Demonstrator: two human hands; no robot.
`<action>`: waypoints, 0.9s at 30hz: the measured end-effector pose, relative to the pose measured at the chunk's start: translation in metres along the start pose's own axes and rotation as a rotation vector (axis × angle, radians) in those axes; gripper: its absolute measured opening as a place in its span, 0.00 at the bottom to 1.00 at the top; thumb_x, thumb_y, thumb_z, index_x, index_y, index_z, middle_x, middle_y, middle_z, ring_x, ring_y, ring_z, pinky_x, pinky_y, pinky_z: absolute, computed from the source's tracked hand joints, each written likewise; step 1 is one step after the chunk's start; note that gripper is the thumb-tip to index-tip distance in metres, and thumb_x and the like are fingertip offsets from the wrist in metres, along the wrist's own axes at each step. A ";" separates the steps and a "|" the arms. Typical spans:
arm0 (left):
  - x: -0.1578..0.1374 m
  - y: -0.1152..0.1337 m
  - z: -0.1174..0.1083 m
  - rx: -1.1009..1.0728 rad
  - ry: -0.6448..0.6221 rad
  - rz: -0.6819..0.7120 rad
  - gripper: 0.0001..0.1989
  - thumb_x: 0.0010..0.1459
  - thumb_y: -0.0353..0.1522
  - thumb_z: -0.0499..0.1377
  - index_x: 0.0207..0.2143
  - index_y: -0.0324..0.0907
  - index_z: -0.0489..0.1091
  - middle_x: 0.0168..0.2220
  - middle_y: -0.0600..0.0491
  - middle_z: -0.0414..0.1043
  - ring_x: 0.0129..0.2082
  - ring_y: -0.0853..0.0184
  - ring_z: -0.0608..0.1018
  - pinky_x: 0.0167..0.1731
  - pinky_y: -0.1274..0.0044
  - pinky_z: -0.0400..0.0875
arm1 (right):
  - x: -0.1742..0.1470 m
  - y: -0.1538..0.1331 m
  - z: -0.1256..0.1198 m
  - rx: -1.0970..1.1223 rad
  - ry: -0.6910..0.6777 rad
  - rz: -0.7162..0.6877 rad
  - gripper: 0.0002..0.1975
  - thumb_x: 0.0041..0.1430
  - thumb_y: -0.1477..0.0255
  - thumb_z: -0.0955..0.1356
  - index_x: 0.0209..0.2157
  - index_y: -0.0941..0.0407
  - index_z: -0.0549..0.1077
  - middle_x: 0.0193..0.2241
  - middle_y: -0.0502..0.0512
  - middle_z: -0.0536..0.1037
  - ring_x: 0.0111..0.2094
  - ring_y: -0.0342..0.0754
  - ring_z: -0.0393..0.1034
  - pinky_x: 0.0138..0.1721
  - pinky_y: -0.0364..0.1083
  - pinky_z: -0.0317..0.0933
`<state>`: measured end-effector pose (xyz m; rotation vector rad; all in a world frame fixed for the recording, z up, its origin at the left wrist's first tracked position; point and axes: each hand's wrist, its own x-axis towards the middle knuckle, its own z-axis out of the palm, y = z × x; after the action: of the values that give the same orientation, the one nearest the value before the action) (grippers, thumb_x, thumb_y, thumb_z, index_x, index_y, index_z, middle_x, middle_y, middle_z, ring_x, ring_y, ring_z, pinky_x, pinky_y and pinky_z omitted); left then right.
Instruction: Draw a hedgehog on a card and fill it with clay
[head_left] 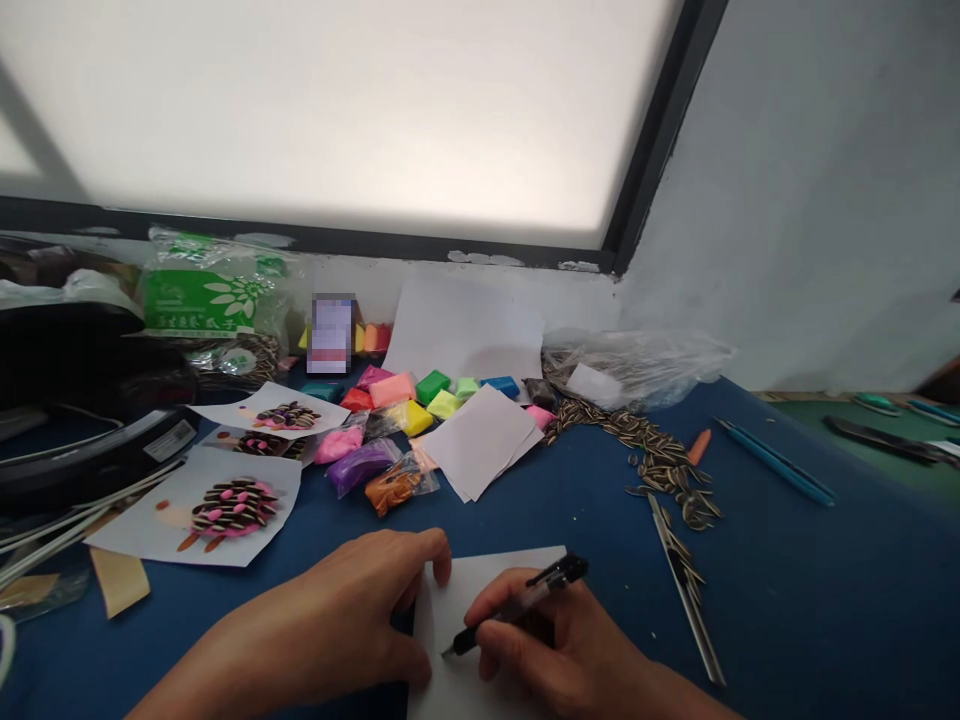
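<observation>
My right hand [551, 640] is closed around a black pen [517, 605]. The pen's tip is at or just above the white sheet of paper [480, 570] in front of me. At the sheet's left edge is my left hand [352, 610], its thumb and index finger apart and resting on the paper; its other fingers are mostly hidden. The sheet's left edge curls up slightly. Beyond the hands lie a few more white sheets [480, 440], next to bagged blocks of coloured clay, among them orange clay [395, 487] and purple clay [364, 465].
At left are cards with seed-covered hedgehog figures [232, 508]. Striped sunflower seeds [660, 450] spill from a clear bag [637, 365] at right. Near them lie metal tweezers [686, 590], an orange piece [699, 447] and a blue tool [776, 462]. A green seed packet [202, 300] stands behind.
</observation>
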<state>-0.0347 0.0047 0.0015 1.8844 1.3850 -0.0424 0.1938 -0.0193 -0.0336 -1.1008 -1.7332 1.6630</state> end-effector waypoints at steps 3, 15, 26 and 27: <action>-0.001 0.001 0.000 -0.009 -0.004 0.002 0.19 0.45 0.30 0.67 0.41 0.51 0.71 0.34 0.59 0.67 0.38 0.59 0.73 0.32 0.75 0.62 | 0.000 0.000 -0.001 -0.025 0.010 -0.009 0.15 0.61 0.61 0.69 0.40 0.58 0.75 0.28 0.55 0.79 0.25 0.44 0.68 0.29 0.42 0.63; -0.003 -0.003 0.004 -0.031 0.011 0.018 0.22 0.46 0.29 0.64 0.45 0.51 0.69 0.40 0.56 0.71 0.43 0.56 0.74 0.37 0.73 0.65 | 0.000 0.001 -0.001 -0.063 0.015 -0.044 0.11 0.62 0.64 0.69 0.39 0.57 0.76 0.28 0.54 0.79 0.27 0.46 0.72 0.30 0.43 0.65; -0.002 0.004 0.002 0.000 -0.012 0.005 0.16 0.45 0.27 0.64 0.38 0.49 0.71 0.36 0.58 0.70 0.39 0.59 0.74 0.34 0.75 0.63 | 0.000 0.002 0.000 -0.085 0.030 -0.085 0.10 0.63 0.66 0.68 0.38 0.57 0.76 0.27 0.53 0.79 0.27 0.46 0.72 0.28 0.42 0.62; -0.002 0.004 0.002 -0.002 -0.015 0.004 0.16 0.45 0.27 0.63 0.38 0.49 0.70 0.36 0.58 0.70 0.38 0.59 0.74 0.33 0.75 0.63 | 0.000 0.002 0.000 -0.085 0.030 -0.079 0.10 0.63 0.66 0.68 0.38 0.57 0.76 0.27 0.53 0.79 0.26 0.45 0.71 0.27 0.41 0.62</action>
<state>-0.0310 0.0008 0.0034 1.8815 1.3711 -0.0537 0.1947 -0.0194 -0.0353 -1.0753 -1.8186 1.5312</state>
